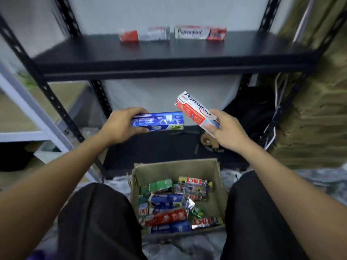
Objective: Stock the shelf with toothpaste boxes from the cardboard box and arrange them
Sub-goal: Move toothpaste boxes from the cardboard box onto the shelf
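Toothpaste boxes (169,209) lie in a heap inside the cardboard box (218,186), far below both sets of fingers. The left hand (120,126) holds a blue toothpaste box (161,121) flat, with its fingers curled over the top edge and its thumb under it. The right hand (227,130) holds a red and white Pepsodent box (193,109). Its thumb and fingers pinch the near end, and the box tilts up and away from the fingertips. The two held boxes are very close, but I cannot tell if they touch. Higher up, well past the fingers, two shelf boxes (200,32) stand side by side at the back of the black shelf (169,53).
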Demonstrator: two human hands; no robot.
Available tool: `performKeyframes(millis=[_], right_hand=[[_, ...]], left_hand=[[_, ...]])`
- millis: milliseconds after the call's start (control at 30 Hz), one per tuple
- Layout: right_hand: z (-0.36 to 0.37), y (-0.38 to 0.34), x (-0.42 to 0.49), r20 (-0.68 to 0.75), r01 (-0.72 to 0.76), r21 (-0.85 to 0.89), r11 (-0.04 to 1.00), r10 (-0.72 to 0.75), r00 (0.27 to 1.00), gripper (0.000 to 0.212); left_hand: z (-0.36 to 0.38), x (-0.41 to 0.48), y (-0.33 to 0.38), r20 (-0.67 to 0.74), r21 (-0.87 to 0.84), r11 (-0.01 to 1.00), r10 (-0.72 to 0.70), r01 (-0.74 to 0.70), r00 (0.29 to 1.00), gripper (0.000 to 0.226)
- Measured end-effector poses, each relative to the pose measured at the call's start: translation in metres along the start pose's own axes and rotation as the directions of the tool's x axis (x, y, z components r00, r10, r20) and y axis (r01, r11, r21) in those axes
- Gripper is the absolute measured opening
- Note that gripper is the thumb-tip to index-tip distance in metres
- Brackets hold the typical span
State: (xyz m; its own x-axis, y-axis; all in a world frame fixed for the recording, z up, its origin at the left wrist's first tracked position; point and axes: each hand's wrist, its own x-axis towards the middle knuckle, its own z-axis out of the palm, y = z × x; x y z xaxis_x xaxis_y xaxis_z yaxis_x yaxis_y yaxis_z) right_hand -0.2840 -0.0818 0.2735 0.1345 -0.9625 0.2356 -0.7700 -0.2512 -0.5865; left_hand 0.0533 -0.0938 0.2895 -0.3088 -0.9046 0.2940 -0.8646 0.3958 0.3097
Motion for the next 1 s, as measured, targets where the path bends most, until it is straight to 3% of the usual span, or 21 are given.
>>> performKeyframes(millis=[167,333,467,600,700,833,1000], right_hand=[[-0.065,-0.047,0.049,-0.128,0.186,-0.108,0.977,-0.199,0.972,0.052],[-0.111,-0.073,0.100,-0.212,0.221,-0.288,0.932,-0.287,0.934,0.054],[-0.126,-0.077,0.143,-0.167,0.156,-0.471,0.868,-0.261,0.951,0.053],[-0.120,-0.065,0.178,-0.052,0.112,-0.630,0.768,-0.186,0.981,0.044],[-0.109,-0.058,0.198,-0.060,0.027,-0.622,0.782,-0.082,0.995,0.046],[-0.092,-0.051,0.225,-0.128,-0.083,-0.595,0.799,0.007,0.992,0.061],[-0.084,-0.040,0.262,-0.090,-0.136,-0.505,0.852,0.105,0.990,0.054]], left_hand=[[-0.085,0.032,0.021,-0.132,0.052,0.995,0.087,-0.081,0.987,0.048],[-0.139,0.065,0.027,-0.256,0.096,0.992,0.107,-0.085,0.961,0.049],[-0.158,0.096,0.021,-0.302,0.173,0.985,0.069,-0.016,0.951,0.053],[-0.151,0.133,0.013,-0.298,0.197,0.970,-0.076,0.140,0.951,0.047],[-0.137,0.157,0.005,-0.222,0.226,0.945,-0.184,0.234,0.958,0.046],[-0.113,0.185,-0.003,-0.146,0.470,0.826,-0.276,0.312,0.950,0.051],[-0.092,0.211,-0.020,-0.159,0.360,0.867,-0.306,0.343,0.939,0.055]])
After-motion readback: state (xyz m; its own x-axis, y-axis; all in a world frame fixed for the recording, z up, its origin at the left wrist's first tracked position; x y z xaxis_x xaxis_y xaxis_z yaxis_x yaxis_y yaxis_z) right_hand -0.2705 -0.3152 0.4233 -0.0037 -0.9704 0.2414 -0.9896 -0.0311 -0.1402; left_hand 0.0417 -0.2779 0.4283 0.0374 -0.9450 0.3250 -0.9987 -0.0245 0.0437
